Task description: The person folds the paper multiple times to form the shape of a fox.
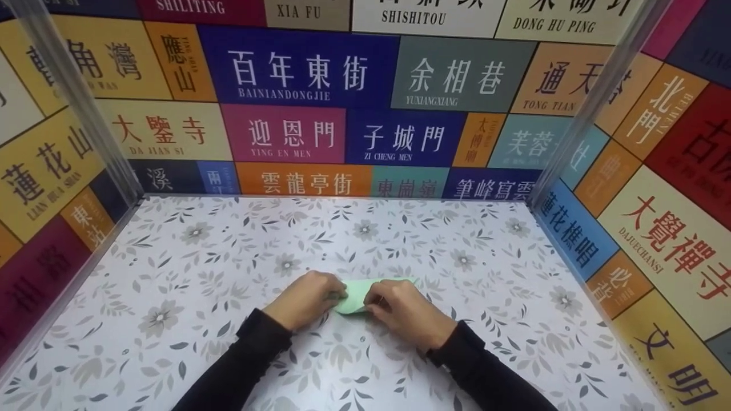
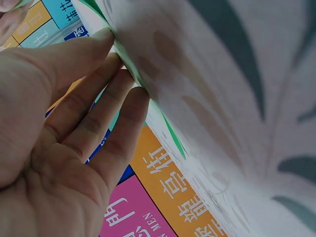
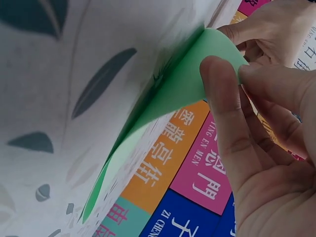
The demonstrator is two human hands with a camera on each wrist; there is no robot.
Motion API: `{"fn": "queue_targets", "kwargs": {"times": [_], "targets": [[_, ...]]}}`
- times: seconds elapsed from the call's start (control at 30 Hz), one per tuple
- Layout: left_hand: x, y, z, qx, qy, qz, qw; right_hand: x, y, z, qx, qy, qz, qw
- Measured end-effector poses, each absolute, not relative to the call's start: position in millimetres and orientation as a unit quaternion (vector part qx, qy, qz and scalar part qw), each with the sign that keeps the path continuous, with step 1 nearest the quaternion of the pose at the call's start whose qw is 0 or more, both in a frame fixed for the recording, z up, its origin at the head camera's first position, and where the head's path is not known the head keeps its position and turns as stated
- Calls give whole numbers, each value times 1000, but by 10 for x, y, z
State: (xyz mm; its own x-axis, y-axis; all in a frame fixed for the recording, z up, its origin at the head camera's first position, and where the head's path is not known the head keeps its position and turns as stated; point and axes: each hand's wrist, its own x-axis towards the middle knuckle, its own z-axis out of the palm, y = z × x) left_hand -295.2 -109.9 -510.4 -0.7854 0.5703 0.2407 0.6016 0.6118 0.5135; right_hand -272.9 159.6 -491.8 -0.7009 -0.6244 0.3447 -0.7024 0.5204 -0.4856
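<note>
A sheet of light green paper (image 1: 355, 292) lies on the flower-patterned tabletop between both hands. My left hand (image 1: 308, 299) is at the paper's left end. In the left wrist view its fingers (image 2: 126, 116) are extended, the tips touching down along the thin green edge. My right hand (image 1: 408, 311) pinches the paper's near edge between thumb and forefinger. The right wrist view shows that edge of the green paper (image 3: 173, 91) raised and curved off the table, with small dark marks on its inner face. Part of the sheet is hidden behind the right hand.
The white tabletop (image 1: 228, 257) has a printed grey leaf and flower pattern. Colourful panels (image 1: 297, 68) with Chinese place names stand behind it and at both sides. Clear upright corner posts (image 1: 91, 120) border the table's back corners.
</note>
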Motion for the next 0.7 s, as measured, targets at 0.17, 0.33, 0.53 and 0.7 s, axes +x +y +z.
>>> {"fn": "queue_targets", "kwargs": {"times": [0.17, 0.33, 0.53, 0.7], "targets": [[-2955, -1080, -5113, -321, -900, -294, 25, -2808, 1597, -4879, 382, -869, 308, 64], [-2969, -1093, -5130, -339, -895, -285, 43, -2903, 1583, -4813, 379, -871, 307, 58], [-2988, -1104, -5134, -349, -893, -280, 47, -3002, 1564, -4744, 361, -878, 311, 47], [-2988, -1107, -5132, -342, -897, -278, 38, -3105, 1536, -4760, 365, -880, 301, 48]]}}
